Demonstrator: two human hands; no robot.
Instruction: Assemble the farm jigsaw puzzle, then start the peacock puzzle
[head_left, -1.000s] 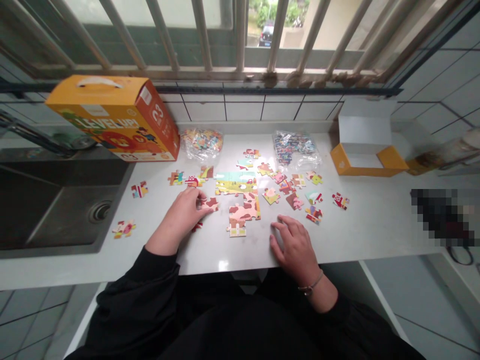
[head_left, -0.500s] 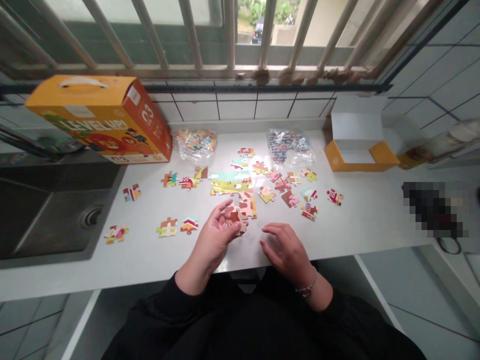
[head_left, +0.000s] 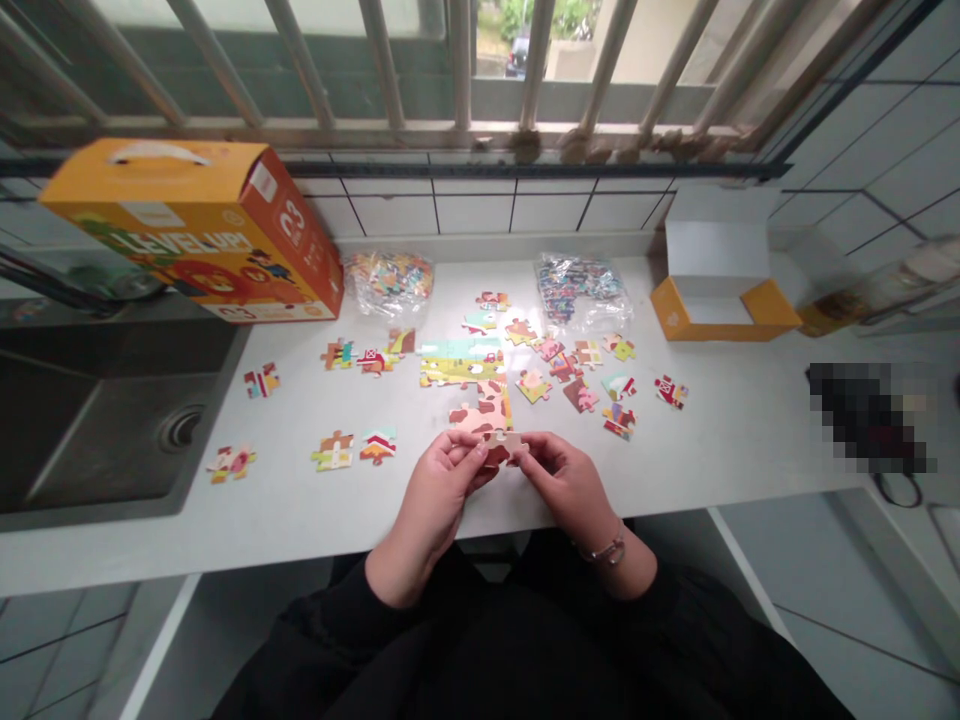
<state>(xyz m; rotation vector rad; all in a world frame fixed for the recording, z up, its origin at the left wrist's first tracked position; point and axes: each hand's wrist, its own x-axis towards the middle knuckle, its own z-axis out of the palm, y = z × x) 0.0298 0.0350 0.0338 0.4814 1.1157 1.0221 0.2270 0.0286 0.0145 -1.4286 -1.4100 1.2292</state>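
A brown-and-pink jigsaw puzzle piece (head_left: 501, 448) is pinched between my two hands, close to the counter's front. My left hand (head_left: 444, 490) grips its left end with thumb and fingers. At its right end, my right hand (head_left: 574, 485) closes on it in the same way. Just beyond my fingers lies a partly joined puzzle (head_left: 461, 364), with a green field and sky at the top and a cow-patterned part (head_left: 487, 408) below. Loose pieces lie to both sides, among them a barn piece (head_left: 379, 446) on the left and a pink one (head_left: 534, 385) on the right.
Two clear bags of pieces, one on the left (head_left: 390, 285) and one on the right (head_left: 581, 290), rest by the wall. A large orange box (head_left: 195, 240) stands beside the sink (head_left: 135, 400). At the right is an open small box (head_left: 720, 310).
My right hand has moved left and taken hold of the piece's right end. My left hand has shifted slightly right, and the piece is now turned lengthwise between both hands.
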